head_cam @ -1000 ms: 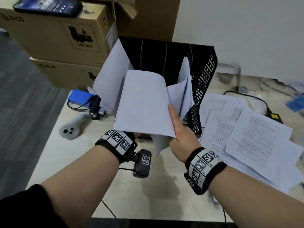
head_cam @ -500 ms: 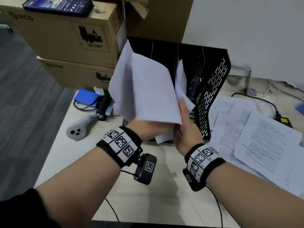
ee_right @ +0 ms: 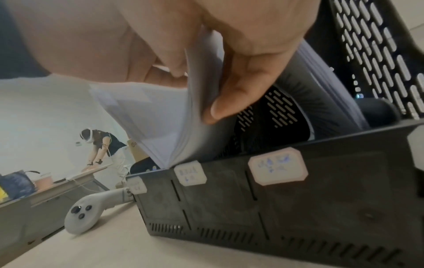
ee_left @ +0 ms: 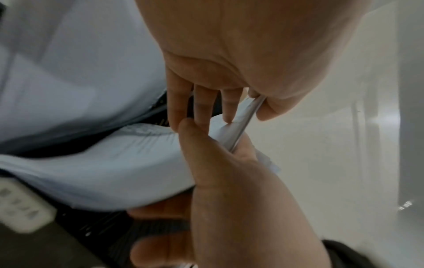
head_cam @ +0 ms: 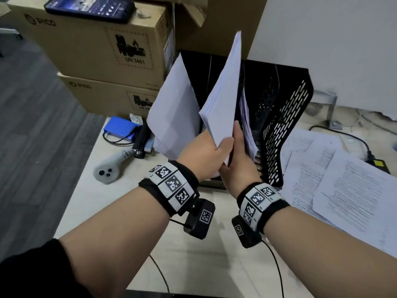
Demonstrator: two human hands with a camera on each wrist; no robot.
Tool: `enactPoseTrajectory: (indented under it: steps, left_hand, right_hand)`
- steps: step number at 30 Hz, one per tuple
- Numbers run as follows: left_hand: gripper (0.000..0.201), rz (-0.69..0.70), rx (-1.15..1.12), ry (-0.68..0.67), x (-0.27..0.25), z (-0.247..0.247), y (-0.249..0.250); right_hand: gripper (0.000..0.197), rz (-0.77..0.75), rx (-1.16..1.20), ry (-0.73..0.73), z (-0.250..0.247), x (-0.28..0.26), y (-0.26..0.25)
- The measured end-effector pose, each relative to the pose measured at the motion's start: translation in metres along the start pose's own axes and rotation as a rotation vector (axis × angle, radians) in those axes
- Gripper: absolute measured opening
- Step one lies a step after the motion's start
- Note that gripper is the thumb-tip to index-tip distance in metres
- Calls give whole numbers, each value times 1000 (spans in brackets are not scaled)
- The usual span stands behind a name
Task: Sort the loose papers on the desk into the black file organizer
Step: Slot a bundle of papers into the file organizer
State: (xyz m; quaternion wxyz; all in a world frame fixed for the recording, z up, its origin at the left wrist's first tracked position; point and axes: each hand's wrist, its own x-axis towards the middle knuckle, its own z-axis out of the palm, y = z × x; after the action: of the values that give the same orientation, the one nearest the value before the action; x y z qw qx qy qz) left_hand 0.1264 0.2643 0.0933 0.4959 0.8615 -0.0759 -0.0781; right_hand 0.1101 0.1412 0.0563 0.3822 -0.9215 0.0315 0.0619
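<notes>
A stack of white papers [head_cam: 224,93] stands upright, edge-on, over the middle of the black file organizer [head_cam: 285,117]. My left hand [head_cam: 206,151] and right hand [head_cam: 238,162] both pinch its lower edge. In the left wrist view my left hand [ee_left: 243,112] holds the paper stack [ee_left: 229,130] between fingers and thumb. The right wrist view has my right hand [ee_right: 206,87] with its thumb pressed on the paper stack [ee_right: 160,127], whose lower corner sits just above the organizer's [ee_right: 298,208] labelled front wall. More sheets [head_cam: 176,108] lean in the left slot.
Loose printed papers [head_cam: 343,186] lie spread on the desk right of the organizer. A grey controller [head_cam: 109,171] and a blue box [head_cam: 120,127] lie to its left. Cardboard boxes [head_cam: 96,46] with a phone [head_cam: 90,7] on top stand behind. A cable [head_cam: 354,143] runs at back right.
The stack went from facing me to upright and edge-on, and rose over the organizer. My left hand came round to grip its lower edge beside my right.
</notes>
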Motion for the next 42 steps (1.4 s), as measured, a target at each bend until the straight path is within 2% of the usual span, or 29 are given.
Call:
enactPoseTrajectory:
  steps: [4, 5, 7, 8, 10, 12, 14, 15, 17, 18, 20, 22, 24, 27, 29, 33, 37, 38, 42]
  left_hand:
    - [15, -50, 140, -14, 5, 1, -19]
    - [21, -23, 145, -37, 4, 2, -23]
    - [53, 43, 126, -98, 1, 6, -27]
    - [62, 50, 121, -112, 0, 8, -27]
    - [72, 26, 150, -111, 0, 15, -30]
    - [91, -7, 206, -94, -1, 22, -27]
    - [99, -29, 203, -71, -2, 29, -20]
    - [95, -36, 205, -49, -1, 33, -17]
    - [75, -44, 248, -3, 1, 40, -8]
    - [62, -50, 263, 23, 3, 43, -4]
    - [40, -60, 234, 55, 6, 44, -2]
    - [27, -68, 227, 61, 7, 45, -5]
    - [17, -60, 254, 86, 3, 47, -12]
    - [21, -45, 298, 147, -7, 50, -27]
    - [27, -98, 306, 149, -14, 51, -35]
    - [31, -258, 297, 181, -23, 59, -49]
    - [30, -250, 355, 320, -30, 72, -40]
    - [32, -256, 354, 305, -33, 77, -37]
    - [44, -210, 330, 85, -44, 112, -15]
  right_hand:
    - [93, 39, -103, -113, 6, 5, 12]
    - [86, 47, -107, -127, 6, 4, 14]
    - [70, 34, -103, -143, 4, 3, 21]
    - [66, 46, -104, -159, 6, 4, 24]
    - [66, 75, -95, -176, 8, 8, 32]
    - [77, 71, -58, -170, 5, 11, 37]
    - [75, 47, -126, -135, -1, 10, 37]
    - [74, 3, -182, -107, -3, 9, 36]
    - [86, -79, -266, -93, -8, 4, 35]
    - [89, -89, -257, -112, -9, 1, 36]
    - [83, -92, -210, -122, -12, -3, 39]
    - [79, -94, -190, -120, -15, -3, 42]
    - [84, -73, -166, -136, -15, -1, 44]
    - [89, -24, -56, -150, -11, 3, 44]
    - [86, -24, 7, -172, -8, 6, 47]
    - [61, -63, 36, -249, -14, 4, 58]
    - [32, -93, 104, -366, -35, -15, 79]
    - [26, -104, 99, -385, -40, -20, 85]
    - [20, -71, 101, -395, -77, -33, 122]
